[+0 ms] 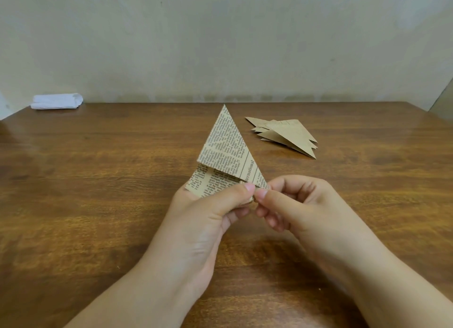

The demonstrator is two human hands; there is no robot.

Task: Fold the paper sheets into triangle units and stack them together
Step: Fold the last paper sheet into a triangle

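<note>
A newsprint-patterned paper triangle (226,146) stands point-up above the table centre, with a second folded layer showing below its lower left edge. My left hand (208,212) grips its bottom from the left, thumb pressed on the front. My right hand (294,205) pinches the bottom right corner between thumb and forefinger, thumb tips nearly touching. To the right, further back, a pile of several brown folded triangle units (286,134) lies flat on the wooden table (98,180).
A folded white cloth (56,101) lies at the table's far left corner by the wall. The wall runs along the table's far edge. A slanted board edge (443,99) shows at the far right.
</note>
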